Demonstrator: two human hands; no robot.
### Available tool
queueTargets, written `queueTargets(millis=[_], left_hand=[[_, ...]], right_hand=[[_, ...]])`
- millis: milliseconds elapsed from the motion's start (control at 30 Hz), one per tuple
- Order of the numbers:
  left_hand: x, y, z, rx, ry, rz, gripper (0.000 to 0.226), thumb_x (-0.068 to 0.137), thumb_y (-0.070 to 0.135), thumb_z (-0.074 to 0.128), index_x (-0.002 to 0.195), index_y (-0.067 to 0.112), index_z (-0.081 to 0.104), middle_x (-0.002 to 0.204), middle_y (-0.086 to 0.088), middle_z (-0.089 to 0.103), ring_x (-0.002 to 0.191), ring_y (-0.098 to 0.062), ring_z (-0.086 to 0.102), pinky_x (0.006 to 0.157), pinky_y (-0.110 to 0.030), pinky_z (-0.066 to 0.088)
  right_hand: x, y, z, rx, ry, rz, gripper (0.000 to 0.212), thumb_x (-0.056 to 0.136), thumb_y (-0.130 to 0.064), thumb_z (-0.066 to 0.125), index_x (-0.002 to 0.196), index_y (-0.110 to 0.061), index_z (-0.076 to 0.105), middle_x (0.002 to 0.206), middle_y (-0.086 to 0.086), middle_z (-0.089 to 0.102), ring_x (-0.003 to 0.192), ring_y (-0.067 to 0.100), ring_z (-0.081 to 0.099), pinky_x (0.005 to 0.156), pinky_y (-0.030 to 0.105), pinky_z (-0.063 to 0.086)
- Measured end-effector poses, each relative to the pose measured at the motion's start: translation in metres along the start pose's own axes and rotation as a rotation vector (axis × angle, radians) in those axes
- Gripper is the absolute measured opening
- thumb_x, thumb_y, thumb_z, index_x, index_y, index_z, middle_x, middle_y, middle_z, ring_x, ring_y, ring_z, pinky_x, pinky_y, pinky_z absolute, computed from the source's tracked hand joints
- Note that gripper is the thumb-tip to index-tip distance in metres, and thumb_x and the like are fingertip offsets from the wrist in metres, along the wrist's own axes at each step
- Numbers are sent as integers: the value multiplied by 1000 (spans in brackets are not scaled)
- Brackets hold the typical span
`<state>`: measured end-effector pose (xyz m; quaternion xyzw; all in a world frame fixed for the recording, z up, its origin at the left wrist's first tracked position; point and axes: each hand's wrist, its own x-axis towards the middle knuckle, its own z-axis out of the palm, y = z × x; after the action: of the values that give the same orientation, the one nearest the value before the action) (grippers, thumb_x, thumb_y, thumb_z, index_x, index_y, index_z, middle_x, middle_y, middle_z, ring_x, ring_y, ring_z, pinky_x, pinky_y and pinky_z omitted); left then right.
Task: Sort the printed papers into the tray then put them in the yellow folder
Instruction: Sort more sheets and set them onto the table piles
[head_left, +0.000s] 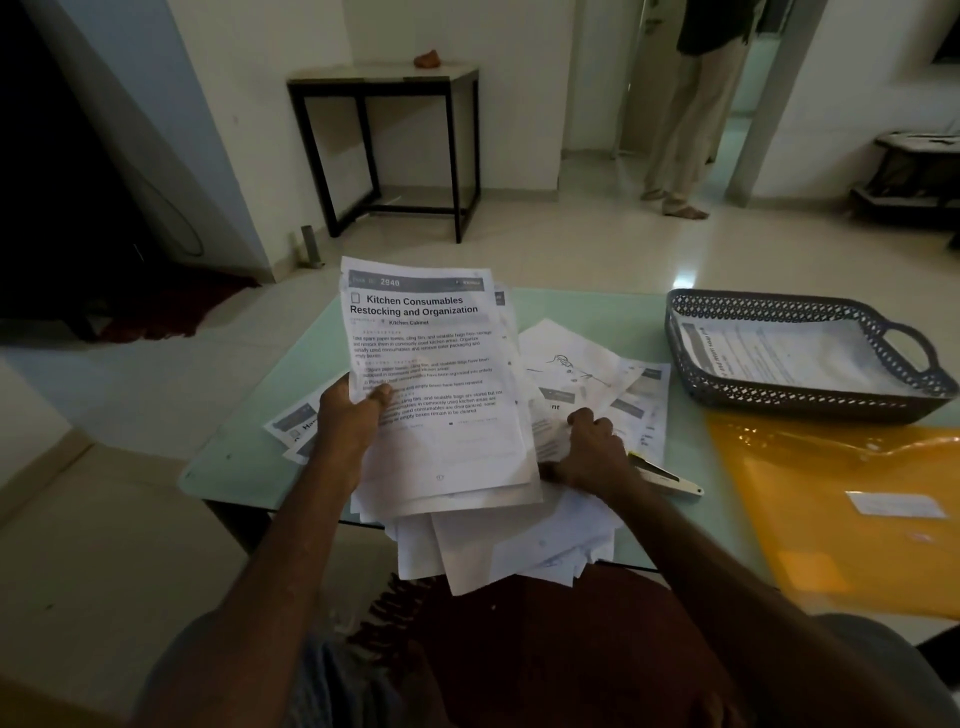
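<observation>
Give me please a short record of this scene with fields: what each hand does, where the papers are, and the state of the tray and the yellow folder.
left hand: holds a stack of printed papers raised over the table, thumb on the top sheet
top sheet title: Kitchen Consumables Restocking and Organization
right hand: on the loose papers, fingers curled; grip unclear
loose papers: spread on the table, some overhang its near edge
tray: far right, printed sheet inside
yellow folder: flat, just nearer than the tray
</observation>
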<state>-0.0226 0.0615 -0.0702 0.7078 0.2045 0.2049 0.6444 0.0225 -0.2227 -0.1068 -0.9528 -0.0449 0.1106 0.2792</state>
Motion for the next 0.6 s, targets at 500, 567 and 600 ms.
queueTargets(millis=[500,567,600], left_hand=[[-6,4,9,-87,-175,-39,30,88,21,74,117,23,66,110,3,73,104,-18,69,90,-38,55],[-10,3,12,-99,-242,-8,34,88,18,74,120,20,65,113,2,73,107,-19,69,91,-37,55],[-11,4,12,-97,-251,12,33,89,15,72,121,20,64,112,2,73,106,-17,69,89,-32,55]], right_hand=[[-12,-17,-39,918,-158,-270,23,93,0,66,114,-7,70,109,14,76,96,32,74,78,44,62],[-15,-26,-35,943,-186,-301,29,93,7,61,115,-9,70,107,9,77,96,28,75,76,41,63],[-15,-29,-35,953,-177,-266,23,99,-3,59,116,-13,70,108,6,77,97,26,74,79,42,63]])
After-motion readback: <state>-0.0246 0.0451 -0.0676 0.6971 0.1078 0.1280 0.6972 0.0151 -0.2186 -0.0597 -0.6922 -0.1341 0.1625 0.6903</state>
